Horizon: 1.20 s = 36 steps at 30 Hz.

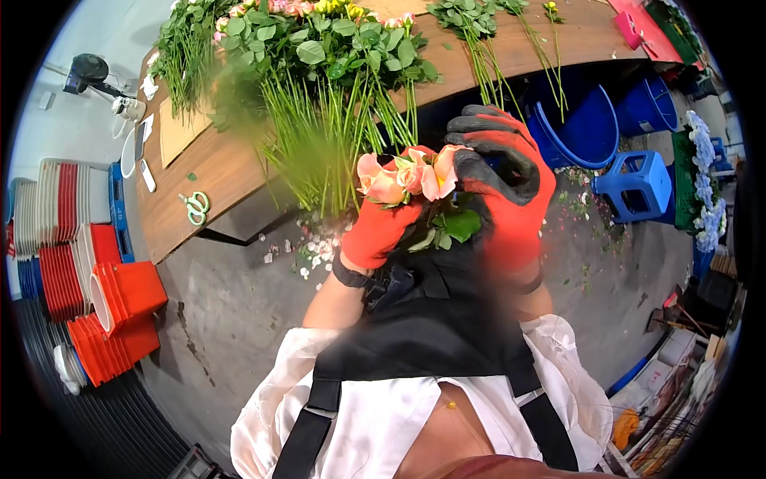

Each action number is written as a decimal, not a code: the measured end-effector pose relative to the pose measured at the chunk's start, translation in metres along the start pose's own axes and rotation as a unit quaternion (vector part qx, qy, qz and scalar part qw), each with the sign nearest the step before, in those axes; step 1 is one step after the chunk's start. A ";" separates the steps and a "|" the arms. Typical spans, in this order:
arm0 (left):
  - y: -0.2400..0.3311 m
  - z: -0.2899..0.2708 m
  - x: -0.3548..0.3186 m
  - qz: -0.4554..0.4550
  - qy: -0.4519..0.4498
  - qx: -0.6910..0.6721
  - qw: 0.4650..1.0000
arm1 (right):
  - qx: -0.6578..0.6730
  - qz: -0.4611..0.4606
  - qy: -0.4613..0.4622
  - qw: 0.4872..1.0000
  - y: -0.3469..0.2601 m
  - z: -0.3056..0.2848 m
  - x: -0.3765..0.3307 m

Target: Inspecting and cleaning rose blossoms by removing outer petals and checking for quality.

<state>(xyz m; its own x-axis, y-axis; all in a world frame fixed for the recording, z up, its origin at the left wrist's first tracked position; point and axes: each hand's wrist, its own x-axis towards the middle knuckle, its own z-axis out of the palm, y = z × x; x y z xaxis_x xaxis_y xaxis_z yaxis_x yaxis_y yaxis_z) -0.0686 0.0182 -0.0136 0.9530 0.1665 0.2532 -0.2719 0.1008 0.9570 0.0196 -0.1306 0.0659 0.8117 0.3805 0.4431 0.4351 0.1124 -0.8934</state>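
Several peach-pink roses [408, 176] are bunched in front of my chest, their green leaves [456, 227] showing below the blooms. My left hand [381, 233], in a red glove, is closed around them from behind; the blooms hide most of its fingers and the stems. Just right of the blooms, my right hand [515, 180] wears a red glove with black fingers. Its fingers curve with a gap between them and the thumb, and nothing shows in that gap. The thumb tip is close to the rightmost bloom; whether it touches a petal I cannot tell.
A brown wooden table [219, 188] ahead carries a large heap of leafy rose stems [319, 104], more stems [479, 48], and scissors [195, 207]. Blue buckets [574, 128] and a blue stool [634, 188] stand right. Orange-red buckets [128, 291] are stacked left. Petals litter the floor.
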 end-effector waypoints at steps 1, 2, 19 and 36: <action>-0.001 0.001 -0.001 -0.035 0.013 -0.041 0.998 | 0.044 -0.009 0.046 0.998 0.002 0.007 -0.003; -0.002 0.000 -0.003 -0.053 0.021 -0.061 0.997 | 0.088 -0.018 0.092 0.992 0.004 0.011 -0.006; 0.017 -0.013 0.026 0.007 0.074 -0.097 0.993 | 0.154 0.169 0.077 0.971 0.075 -0.044 -0.006; -0.042 -0.066 0.251 0.121 0.014 0.364 0.923 | -0.045 0.211 0.063 0.974 0.166 -0.071 0.010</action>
<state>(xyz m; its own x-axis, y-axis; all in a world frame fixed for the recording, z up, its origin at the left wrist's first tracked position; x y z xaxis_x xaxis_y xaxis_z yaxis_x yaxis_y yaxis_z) 0.1734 0.1208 0.0008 0.8693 0.1243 0.4784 -0.3049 -0.6270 0.7169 0.1281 -0.1730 -0.0728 0.9648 0.2588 0.0474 0.0790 -0.1131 -0.9904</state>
